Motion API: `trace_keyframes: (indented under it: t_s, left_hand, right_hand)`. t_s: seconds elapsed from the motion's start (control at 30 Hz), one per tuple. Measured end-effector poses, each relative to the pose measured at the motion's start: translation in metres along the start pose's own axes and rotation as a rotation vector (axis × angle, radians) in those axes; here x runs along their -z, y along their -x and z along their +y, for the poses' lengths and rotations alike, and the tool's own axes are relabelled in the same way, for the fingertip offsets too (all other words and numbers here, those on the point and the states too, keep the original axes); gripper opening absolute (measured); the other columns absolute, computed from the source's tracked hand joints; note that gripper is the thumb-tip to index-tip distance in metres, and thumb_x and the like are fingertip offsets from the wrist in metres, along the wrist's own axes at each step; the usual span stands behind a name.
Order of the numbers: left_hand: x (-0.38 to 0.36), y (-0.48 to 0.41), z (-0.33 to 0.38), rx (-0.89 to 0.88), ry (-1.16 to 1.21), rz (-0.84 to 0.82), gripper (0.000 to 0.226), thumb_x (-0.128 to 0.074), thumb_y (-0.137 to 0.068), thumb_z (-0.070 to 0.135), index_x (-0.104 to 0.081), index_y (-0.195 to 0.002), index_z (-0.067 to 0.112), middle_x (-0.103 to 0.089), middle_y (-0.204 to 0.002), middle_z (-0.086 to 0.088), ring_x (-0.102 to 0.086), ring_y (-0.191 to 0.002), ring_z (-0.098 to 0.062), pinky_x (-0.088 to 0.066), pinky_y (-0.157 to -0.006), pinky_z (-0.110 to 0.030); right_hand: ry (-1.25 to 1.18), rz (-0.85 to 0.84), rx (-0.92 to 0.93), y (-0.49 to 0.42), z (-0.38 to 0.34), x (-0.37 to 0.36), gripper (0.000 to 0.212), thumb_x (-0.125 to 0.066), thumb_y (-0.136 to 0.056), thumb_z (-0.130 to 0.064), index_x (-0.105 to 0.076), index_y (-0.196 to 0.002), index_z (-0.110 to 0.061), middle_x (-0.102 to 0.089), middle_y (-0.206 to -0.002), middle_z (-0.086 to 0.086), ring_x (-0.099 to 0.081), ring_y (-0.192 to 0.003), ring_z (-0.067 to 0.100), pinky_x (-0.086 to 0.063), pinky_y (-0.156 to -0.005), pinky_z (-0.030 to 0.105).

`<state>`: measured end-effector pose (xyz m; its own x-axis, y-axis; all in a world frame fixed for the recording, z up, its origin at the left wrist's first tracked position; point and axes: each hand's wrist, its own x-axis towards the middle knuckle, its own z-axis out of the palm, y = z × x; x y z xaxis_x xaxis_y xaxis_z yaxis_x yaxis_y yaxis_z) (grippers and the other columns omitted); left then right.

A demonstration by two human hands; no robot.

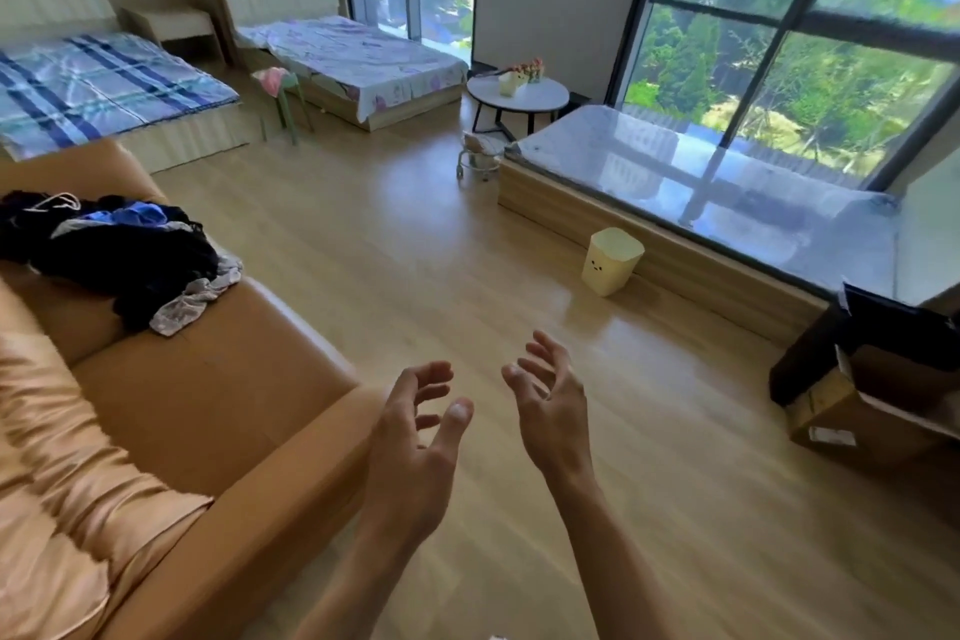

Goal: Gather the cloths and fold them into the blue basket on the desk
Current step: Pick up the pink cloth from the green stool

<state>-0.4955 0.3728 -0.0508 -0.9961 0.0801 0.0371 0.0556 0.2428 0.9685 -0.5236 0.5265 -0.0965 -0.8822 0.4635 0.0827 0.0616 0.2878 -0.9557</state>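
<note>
A heap of cloths point(119, 255), mostly black with blue, grey and pale floral pieces, lies on the orange sofa point(208, 395) at the left. My left hand point(415, 437) and my right hand point(550, 405) hover side by side over the wooden floor, to the right of the sofa and well below the heap. Both hands hold nothing and their fingers are spread and slightly curled. No blue basket and no desk are in view.
A pale yellow bin point(610, 261) stands on the floor by the window bench point(675, 203). An open cardboard box point(872, 400) sits at the right. Two beds point(104, 88), a green stool point(283, 94) and a round side table point(517, 96) stand at the back.
</note>
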Motion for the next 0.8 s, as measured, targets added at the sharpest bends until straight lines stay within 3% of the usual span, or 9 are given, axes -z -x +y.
trace_keyframes:
  t_s: [0.17,0.3,0.43,0.6,0.8]
  left_hand:
    - [-0.038,-0.079,0.017,0.017,0.028,0.062,0.038,-0.057,-0.087,0.048,-0.055,-0.122,0.035,-0.062,-0.122,0.017,-0.06,-0.114,-0.004,-0.051,-0.095,-0.025]
    - [-0.061,-0.151,0.018,0.005,0.037,0.108,0.027,-0.062,-0.095,0.03,-0.056,-0.122,0.033,-0.063,-0.121,0.018,-0.058,-0.112,0.002,-0.048,-0.09,-0.017]
    - [-0.08,-0.239,0.009,-0.006,0.037,0.154,0.03,-0.062,-0.094,0.03,-0.054,-0.122,0.036,-0.06,-0.122,0.022,-0.054,-0.11,0.012,-0.044,-0.086,-0.012]
    - [-0.092,-0.367,0.001,0.004,0.049,0.212,0.031,-0.063,-0.094,0.028,-0.054,-0.124,0.032,-0.061,-0.123,0.017,-0.058,-0.112,0.001,-0.049,-0.09,-0.017]
    - [-0.091,-0.507,0.002,0.003,0.013,0.226,0.029,-0.062,-0.095,0.028,-0.054,-0.123,0.032,-0.06,-0.122,0.019,-0.057,-0.114,0.002,-0.047,-0.087,-0.014]
  right_hand:
    - [-0.021,-0.066,0.014,-0.094,-0.004,-0.004,0.054,-0.064,-0.095,-0.03,-0.045,-0.145,-0.024,-0.059,-0.137,0.0,-0.062,-0.117,0.013,-0.049,-0.083,0.016]
    - [-0.052,-0.086,0.035,-0.17,-0.004,-0.016,0.054,-0.065,-0.094,-0.028,-0.046,-0.144,-0.024,-0.059,-0.132,-0.005,-0.063,-0.114,0.01,-0.051,-0.081,0.015]
    - [-0.067,-0.084,0.042,-0.256,0.001,-0.038,0.052,-0.066,-0.094,-0.024,-0.047,-0.143,-0.023,-0.061,-0.131,-0.004,-0.064,-0.11,0.007,-0.056,-0.093,0.028]
    - [-0.035,-0.122,0.06,-0.373,0.001,-0.078,0.054,-0.066,-0.094,-0.023,-0.047,-0.144,-0.019,-0.061,-0.131,-0.002,-0.064,-0.111,0.009,-0.055,-0.089,0.023]
    - [-0.073,-0.134,0.047,-0.507,-0.01,-0.13,0.052,-0.065,-0.095,-0.024,-0.048,-0.144,-0.018,-0.062,-0.129,-0.002,-0.064,-0.109,0.007,-0.055,-0.089,0.024]
